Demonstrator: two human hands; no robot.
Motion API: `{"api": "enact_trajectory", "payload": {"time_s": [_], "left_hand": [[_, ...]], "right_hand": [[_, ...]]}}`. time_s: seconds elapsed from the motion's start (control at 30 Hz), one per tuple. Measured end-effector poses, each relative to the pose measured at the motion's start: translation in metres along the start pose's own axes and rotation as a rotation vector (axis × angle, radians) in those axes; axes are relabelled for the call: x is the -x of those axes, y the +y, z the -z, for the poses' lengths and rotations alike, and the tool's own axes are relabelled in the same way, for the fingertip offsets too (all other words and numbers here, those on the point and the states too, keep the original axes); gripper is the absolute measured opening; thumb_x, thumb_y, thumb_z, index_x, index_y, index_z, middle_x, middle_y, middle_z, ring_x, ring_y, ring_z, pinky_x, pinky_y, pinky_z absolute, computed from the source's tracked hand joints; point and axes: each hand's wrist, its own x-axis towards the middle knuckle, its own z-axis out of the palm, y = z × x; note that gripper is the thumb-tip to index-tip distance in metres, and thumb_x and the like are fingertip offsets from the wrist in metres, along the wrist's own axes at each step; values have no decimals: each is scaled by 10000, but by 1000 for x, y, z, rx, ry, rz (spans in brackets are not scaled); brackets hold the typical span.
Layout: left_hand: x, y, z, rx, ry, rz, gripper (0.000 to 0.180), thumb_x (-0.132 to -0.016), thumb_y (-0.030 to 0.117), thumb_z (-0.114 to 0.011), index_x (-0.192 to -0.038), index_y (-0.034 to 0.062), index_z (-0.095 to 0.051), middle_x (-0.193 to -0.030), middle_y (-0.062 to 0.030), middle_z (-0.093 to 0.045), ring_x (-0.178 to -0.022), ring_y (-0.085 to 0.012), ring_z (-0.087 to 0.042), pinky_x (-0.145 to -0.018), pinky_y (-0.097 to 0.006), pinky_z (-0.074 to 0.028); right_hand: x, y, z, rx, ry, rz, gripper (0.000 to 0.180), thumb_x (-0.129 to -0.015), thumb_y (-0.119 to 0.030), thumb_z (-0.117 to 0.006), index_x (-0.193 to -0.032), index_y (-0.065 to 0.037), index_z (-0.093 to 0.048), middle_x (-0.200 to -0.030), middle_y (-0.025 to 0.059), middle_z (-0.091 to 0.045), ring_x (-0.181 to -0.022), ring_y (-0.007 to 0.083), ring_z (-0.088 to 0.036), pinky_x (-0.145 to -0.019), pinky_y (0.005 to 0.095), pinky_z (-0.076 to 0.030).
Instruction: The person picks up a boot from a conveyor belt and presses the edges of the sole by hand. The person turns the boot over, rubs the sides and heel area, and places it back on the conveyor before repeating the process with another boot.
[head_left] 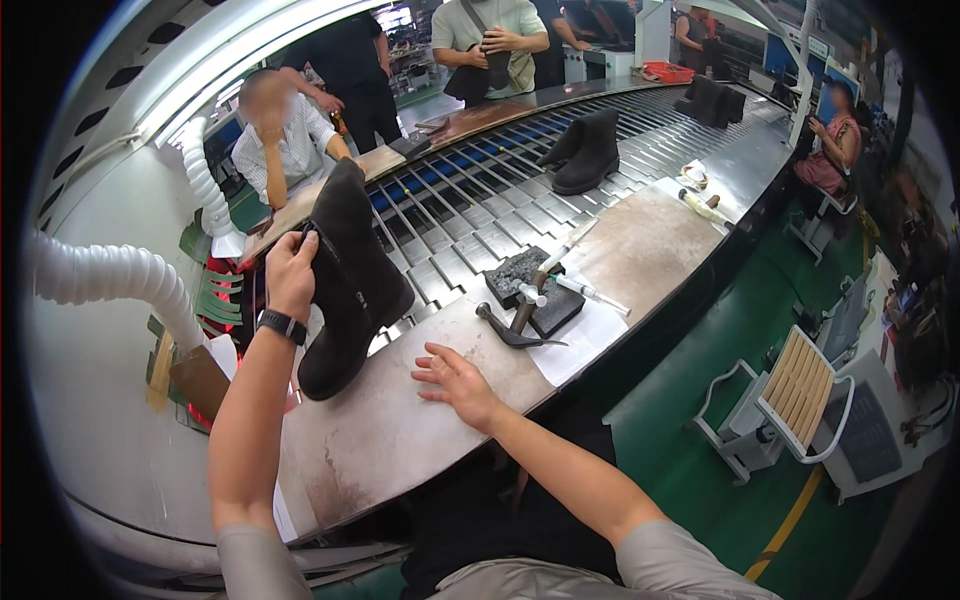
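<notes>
My left hand (291,272), with a black watch on the wrist, grips the top rim of a dark brown suede boot (348,280) that stands tilted on the grey workbench (400,430). My right hand (455,380) hovers flat over the bench with fingers spread, holding nothing, just right of the boot's toe. A hammer (515,325) lies a little beyond my right hand, beside a dark block (535,290) with white tubes on it.
A roller conveyor (480,200) runs behind the bench and carries another dark boot (585,150) and more boots (712,100) farther along. Several people stand or sit across the line. White ducting (110,275) hangs at the left. A slatted chair (795,390) stands at the right.
</notes>
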Motion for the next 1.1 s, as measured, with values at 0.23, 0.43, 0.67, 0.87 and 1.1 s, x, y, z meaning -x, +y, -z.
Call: {"api": "enact_trajectory", "payload": {"time_s": [0.23, 0.43, 0.67, 0.87, 1.1], "left_hand": [[4, -82, -60, -479, 61, 4, 345, -1002, 209, -711, -1273, 0, -659, -1136, -260, -742, -1138, -487, -680, -999, -501, -527], [58, -101, -59, -624, 132, -213, 748, -935, 216, -763, -1531, -90, -431, -1458, -333, -569, -1364, -490, -539, -1171, -493, -436], [195, -84, -17, -680, -338, -406, 501, -962, 332, -744, -1279, -54, -696, -1364, -278, -664, -1277, -451, -620, -1128, -460, -478], [200, -66, 10, -270, -223, -123, 325, -954, 225, -776, -1146, -37, -754, -1104, -234, -762, -984, -368, -741, -888, -415, -583], [207, -58, 6, -342, -494, -18, 354, -971, 386, -733, -924, 42, -800, -838, -168, -772, -781, -329, -753, -718, -432, -583]], "right_hand": [[1, -5, -2, 66, -62, -35, 561, -1141, -408, -550, -1504, 19, -520, -1483, 192, -585, -1305, 270, -656, -1057, 394, -557], [-3, -11, -3, 87, -84, -149, 460, -1144, -334, -560, -1423, 30, -591, -1304, 154, -693, -1173, 246, -724, -1024, 372, -583], [2, -18, -4, 99, -75, -145, 408, -1151, -269, -537, -1391, 55, -601, -1298, 182, -700, -1126, 246, -741, -1033, 376, -585], [6, -13, -7, 155, -56, -119, 403, -1145, -238, -519, -1389, 75, -584, -1308, 225, -691, -1134, 294, -734, -1068, 442, -559], [14, -7, -6, 169, 11, -55, 355, -1140, -184, -530, -1351, 88, -617, -1261, 220, -710, -1087, 278, -754, -1046, 404, -580]]}}
